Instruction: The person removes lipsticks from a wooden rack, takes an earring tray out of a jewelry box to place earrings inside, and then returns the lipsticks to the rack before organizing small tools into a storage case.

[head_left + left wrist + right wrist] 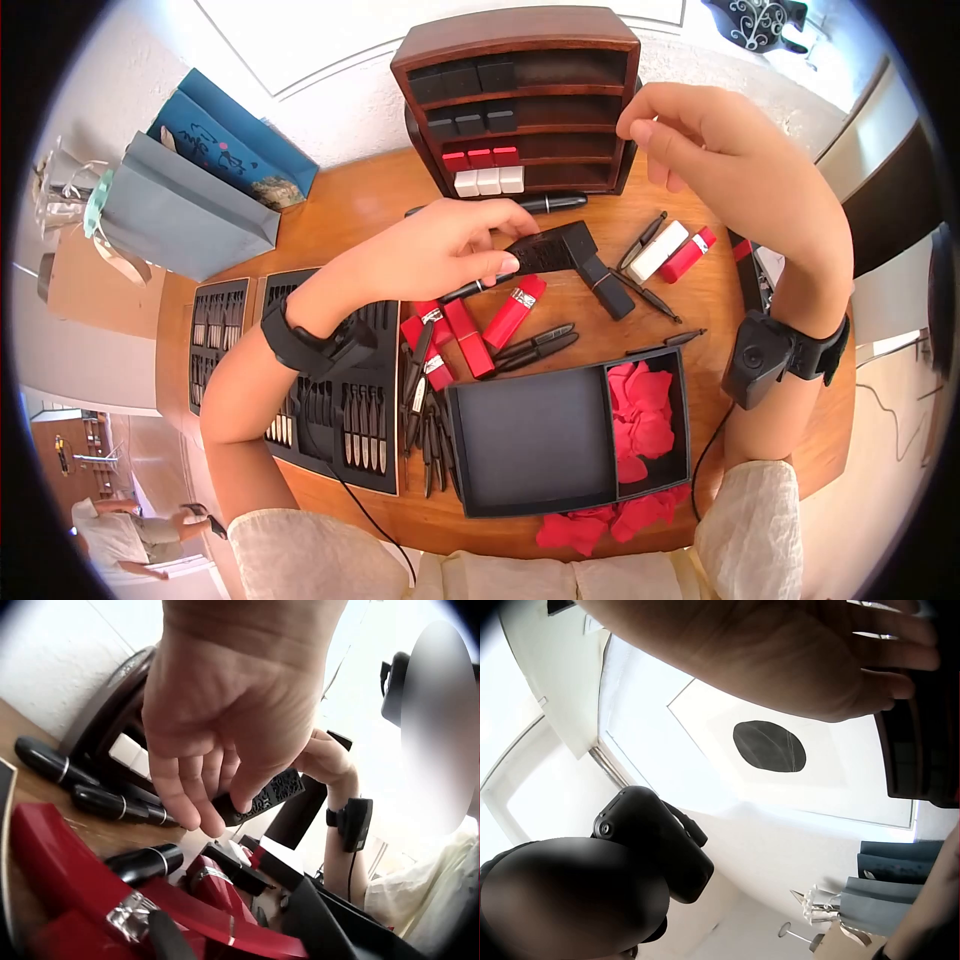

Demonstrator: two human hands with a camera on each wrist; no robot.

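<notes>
My left hand pinches a black rectangular case with an embossed pattern between thumb and fingers, over the middle of the table. In the left wrist view the patterned face of that case shows below the thumb. Another black rectangular case lies just right of it. My right hand is raised beside the right side of the wooden shelf, its fingers loosely bent with nothing seen in them. Black, red and white blocks fill the left part of the shelf's tiers.
Red tubes with silver bands, black pens and a white block lie around the table. A divided black box holds red petals. Trays of slim tools and paper bags stand left.
</notes>
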